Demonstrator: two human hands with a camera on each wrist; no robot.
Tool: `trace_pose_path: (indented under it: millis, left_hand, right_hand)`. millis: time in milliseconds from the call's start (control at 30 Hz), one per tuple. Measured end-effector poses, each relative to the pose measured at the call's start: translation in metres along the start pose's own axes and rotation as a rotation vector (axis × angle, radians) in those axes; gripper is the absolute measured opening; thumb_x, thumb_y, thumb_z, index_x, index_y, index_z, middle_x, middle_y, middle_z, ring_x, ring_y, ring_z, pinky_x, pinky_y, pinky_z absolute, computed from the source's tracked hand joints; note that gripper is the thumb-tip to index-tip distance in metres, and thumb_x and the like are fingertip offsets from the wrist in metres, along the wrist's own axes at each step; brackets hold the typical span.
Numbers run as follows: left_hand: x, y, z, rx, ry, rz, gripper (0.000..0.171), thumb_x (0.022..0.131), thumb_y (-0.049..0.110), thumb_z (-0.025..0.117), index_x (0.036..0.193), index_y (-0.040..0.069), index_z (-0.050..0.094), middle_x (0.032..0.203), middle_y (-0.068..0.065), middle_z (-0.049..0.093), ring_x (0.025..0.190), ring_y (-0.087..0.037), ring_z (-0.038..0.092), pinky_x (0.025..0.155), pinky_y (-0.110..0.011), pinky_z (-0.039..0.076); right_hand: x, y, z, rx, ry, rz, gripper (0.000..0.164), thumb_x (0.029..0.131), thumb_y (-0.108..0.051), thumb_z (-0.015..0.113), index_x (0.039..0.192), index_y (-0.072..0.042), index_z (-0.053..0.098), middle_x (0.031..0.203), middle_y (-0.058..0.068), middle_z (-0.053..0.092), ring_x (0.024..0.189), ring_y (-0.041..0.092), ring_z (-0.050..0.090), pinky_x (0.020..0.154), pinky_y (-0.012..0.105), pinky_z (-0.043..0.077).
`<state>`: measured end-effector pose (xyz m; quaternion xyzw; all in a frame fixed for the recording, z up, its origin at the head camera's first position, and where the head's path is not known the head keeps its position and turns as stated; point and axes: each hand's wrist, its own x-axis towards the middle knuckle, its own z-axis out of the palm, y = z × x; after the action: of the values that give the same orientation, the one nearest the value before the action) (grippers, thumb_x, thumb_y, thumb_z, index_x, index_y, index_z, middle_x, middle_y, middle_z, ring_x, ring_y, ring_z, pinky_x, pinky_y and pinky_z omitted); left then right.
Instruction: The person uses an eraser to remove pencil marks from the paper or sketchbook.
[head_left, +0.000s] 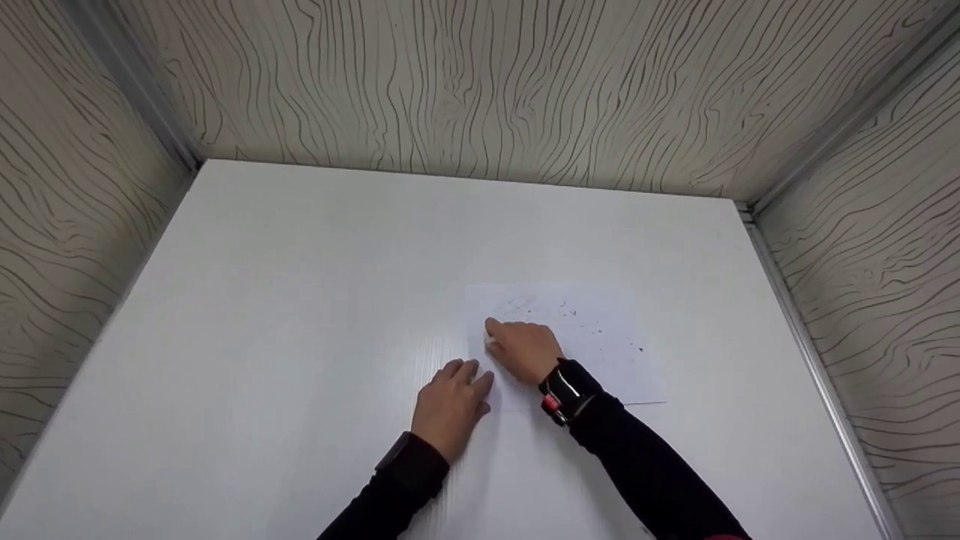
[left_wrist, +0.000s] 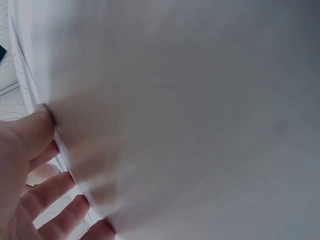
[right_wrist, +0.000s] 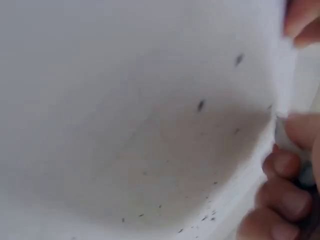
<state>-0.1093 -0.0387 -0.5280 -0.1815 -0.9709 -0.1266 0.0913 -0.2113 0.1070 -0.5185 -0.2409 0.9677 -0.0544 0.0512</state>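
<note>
A sheet of white paper lies on the white table, with faint grey smudges near its upper left part and dark crumbs scattered over it. My right hand pinches a small white eraser between thumb and curled fingers, its tip down at the paper. Most of the eraser is hidden inside the hand. To the lower left, my left hand rests its spread fingertips along the left edge of the sheet. In the left wrist view those fingers press on the white surface.
The white table spreads out around the sheet on all sides. Panels with a wood-grain line pattern stand behind it and at both sides, joined by grey metal posts. A dark band sits on each wrist.
</note>
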Motion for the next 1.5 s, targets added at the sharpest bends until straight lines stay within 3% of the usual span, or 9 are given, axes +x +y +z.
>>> trace_pose_path:
  millis: [100,267,500,767,1000,1300,1500]
  left_hand:
    - [0.001,-0.001,-0.002,0.012,0.010,-0.011,0.041,0.074,0.033,0.074,0.113,0.021,0.066,0.115,-0.005,0.062,0.107,-0.024,0.057,0.075,-0.037,0.055]
    - [0.002,-0.001,-0.003,-0.009,-0.014,-0.042,0.041,0.075,0.032,0.073,0.114,0.021,0.065,0.116,-0.004,0.061,0.108,-0.024,0.056,0.075,-0.038,0.055]
    - [0.000,-0.002,-0.002,-0.023,-0.038,-0.054,0.041,0.076,0.032,0.073,0.114,0.021,0.065,0.117,-0.005,0.061,0.108,-0.023,0.056,0.074,-0.038,0.055]
    - [0.002,-0.003,0.006,0.002,-0.016,-0.046,0.041,0.075,0.033,0.074,0.113,0.022,0.066,0.114,-0.004,0.062,0.104,-0.023,0.057,0.071,-0.037,0.055]
    - [-0.002,-0.002,0.008,-0.011,0.008,-0.041,0.041,0.073,0.032,0.075,0.112,0.022,0.066,0.115,-0.005,0.062,0.104,-0.025,0.057,0.070,-0.039,0.055]
    - [0.002,0.006,0.002,0.004,0.001,-0.023,0.040,0.074,0.032,0.075,0.112,0.021,0.067,0.113,-0.004,0.062,0.104,-0.023,0.057,0.074,-0.037,0.054]
    - [0.001,0.006,0.002,0.014,-0.006,-0.028,0.041,0.074,0.032,0.075,0.113,0.021,0.066,0.114,-0.004,0.062,0.107,-0.024,0.056,0.078,-0.038,0.054]
  right_hand:
    - [-0.001,-0.001,-0.001,0.013,-0.011,-0.018,0.013,0.091,-0.029,0.054,0.091,-0.017,0.050,0.063,-0.002,0.054,0.051,0.014,0.045,0.043,0.028,0.035]
    - [0.009,0.001,0.003,-0.053,0.115,0.033,0.015,0.091,-0.031,0.055,0.094,-0.018,0.051,0.066,-0.001,0.057,0.051,0.014,0.046,0.043,0.028,0.038]
    - [0.001,-0.002,0.004,0.008,0.028,-0.005,0.014,0.091,-0.032,0.053,0.089,-0.018,0.049,0.062,-0.002,0.053,0.051,0.014,0.045,0.042,0.028,0.034]
    - [0.019,0.010,0.010,-0.006,0.086,0.099,0.016,0.092,-0.033,0.053,0.097,-0.017,0.050,0.067,0.000,0.056,0.054,0.016,0.048,0.046,0.029,0.038]
    - [0.013,-0.009,0.005,0.033,-0.008,0.002,0.016,0.090,-0.031,0.055,0.093,-0.016,0.051,0.066,0.000,0.057,0.054,0.015,0.049,0.045,0.029,0.038]
    - [0.031,-0.005,0.007,-0.025,0.107,0.055,0.017,0.092,-0.034,0.051,0.093,-0.017,0.048,0.065,-0.001,0.053,0.053,0.014,0.048,0.046,0.028,0.038]
    - [0.027,-0.001,0.000,0.014,0.023,0.010,0.017,0.091,-0.033,0.054,0.090,-0.017,0.048,0.063,-0.001,0.053,0.053,0.015,0.046,0.045,0.028,0.036]
